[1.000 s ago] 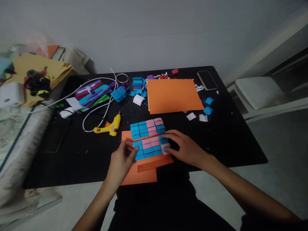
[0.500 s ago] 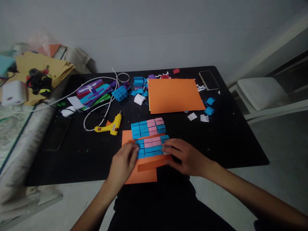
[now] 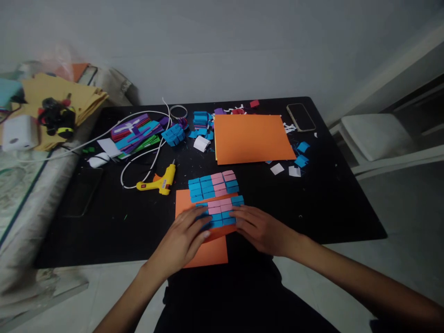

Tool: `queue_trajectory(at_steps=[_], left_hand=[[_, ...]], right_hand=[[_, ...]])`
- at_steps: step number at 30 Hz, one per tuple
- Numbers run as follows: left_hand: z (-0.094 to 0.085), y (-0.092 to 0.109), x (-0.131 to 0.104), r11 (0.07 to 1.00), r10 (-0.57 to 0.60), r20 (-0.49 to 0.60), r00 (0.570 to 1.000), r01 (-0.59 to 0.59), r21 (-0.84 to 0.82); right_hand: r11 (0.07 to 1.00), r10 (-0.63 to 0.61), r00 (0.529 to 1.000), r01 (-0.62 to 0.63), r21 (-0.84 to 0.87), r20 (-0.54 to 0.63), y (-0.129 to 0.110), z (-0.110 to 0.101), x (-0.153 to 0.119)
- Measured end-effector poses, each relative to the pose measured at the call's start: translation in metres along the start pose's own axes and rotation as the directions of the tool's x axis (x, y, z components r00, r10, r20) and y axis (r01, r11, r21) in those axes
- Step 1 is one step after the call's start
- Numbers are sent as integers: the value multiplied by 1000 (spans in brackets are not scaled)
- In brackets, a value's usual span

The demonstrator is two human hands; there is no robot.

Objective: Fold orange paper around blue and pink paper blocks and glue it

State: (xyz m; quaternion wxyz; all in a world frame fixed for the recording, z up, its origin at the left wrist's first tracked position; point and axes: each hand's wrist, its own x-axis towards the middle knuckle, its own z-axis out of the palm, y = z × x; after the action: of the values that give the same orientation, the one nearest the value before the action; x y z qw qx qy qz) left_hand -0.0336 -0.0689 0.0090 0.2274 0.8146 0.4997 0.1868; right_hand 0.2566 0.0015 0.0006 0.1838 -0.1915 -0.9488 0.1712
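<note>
A grid of blue and pink folded paper pieces (image 3: 220, 206) lies over orange paper at the table's near edge. My left hand (image 3: 187, 231) rests on its left part, fingers stretched out flat across the blue pieces and hiding some. On the right end lie the outstretched fingers of my right hand (image 3: 260, 229); its thumb is hidden. Just above is a second blue and pink paper grid (image 3: 213, 185), apart from both hands. An orange sheet (image 3: 211, 253) sticks out below the left hand.
A yellow glue gun (image 3: 161, 181) with a white cord lies to the left. Farther back are orange sheets (image 3: 255, 138), coloured paper strips (image 3: 135, 134), small blue and white paper bits, and a phone (image 3: 301, 116) at the right. A white chair (image 3: 374, 134) stands beyond the table.
My left hand has moved from the grid's left edge onto its top, its fingers now flatter. The front orange flap is pressed lower and shows less. My right hand has shifted slightly left.
</note>
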Motion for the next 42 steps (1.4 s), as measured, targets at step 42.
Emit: queue_trajectory(at_steps=[42], left_hand=[[-52,-43,65,894,-323,-3,946,305,-327]], right_hand=[[637,611,791,-507,581,20,71,-23,85]])
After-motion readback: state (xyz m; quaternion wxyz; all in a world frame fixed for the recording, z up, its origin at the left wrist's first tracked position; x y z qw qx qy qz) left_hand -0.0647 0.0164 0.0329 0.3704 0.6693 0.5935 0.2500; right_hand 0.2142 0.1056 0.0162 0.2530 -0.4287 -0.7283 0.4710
